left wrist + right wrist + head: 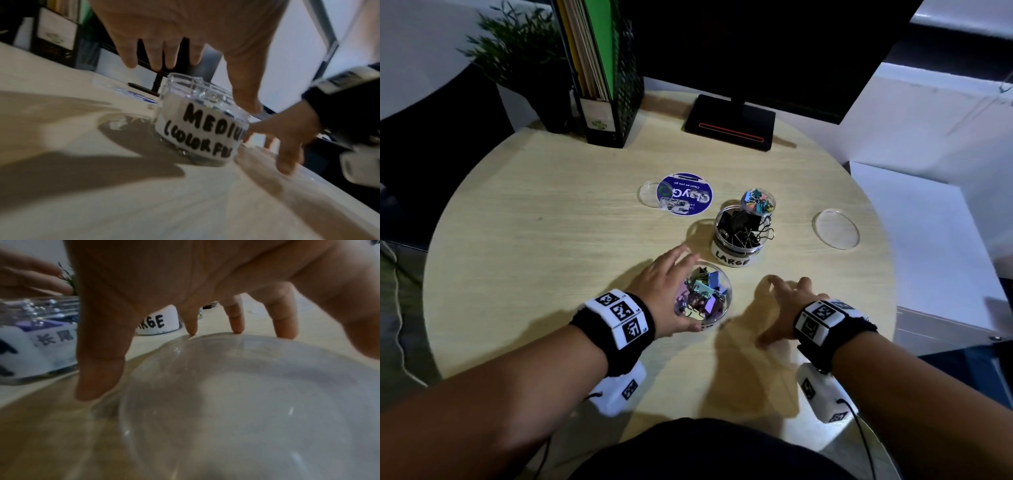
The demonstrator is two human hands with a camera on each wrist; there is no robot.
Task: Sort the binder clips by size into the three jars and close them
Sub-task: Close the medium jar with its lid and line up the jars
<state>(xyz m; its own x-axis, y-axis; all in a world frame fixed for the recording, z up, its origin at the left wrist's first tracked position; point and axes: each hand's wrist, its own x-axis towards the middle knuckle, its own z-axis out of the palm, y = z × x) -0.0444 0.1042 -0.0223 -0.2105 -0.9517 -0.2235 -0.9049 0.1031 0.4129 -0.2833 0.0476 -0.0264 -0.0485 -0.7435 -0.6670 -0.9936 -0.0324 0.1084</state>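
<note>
The open medium jar (703,296), labelled MEDIUM COLORFUL (201,129), holds several iridescent clips. My left hand (671,291) (199,84) spans it, straight fingers (154,61) past its far rim, thumb on the near right side; no firm grip shows. To its right, my right hand (774,308) (164,361) claws down on a clear lid (246,402) flat on the table, thumb and fingertips (236,329) at its rim. The LARGE jar (738,236) (160,322) holds black clips. Behind it, the small jar (757,202) holds colourful ones. Both stand open.
A blue printed lid (685,194) and a small clear lid (654,194) lie mid-table, and another clear lid (835,228) lies at the right. A monitor base (731,123), a black file holder (606,102) and a plant (524,51) stand at the back of the round table (551,212).
</note>
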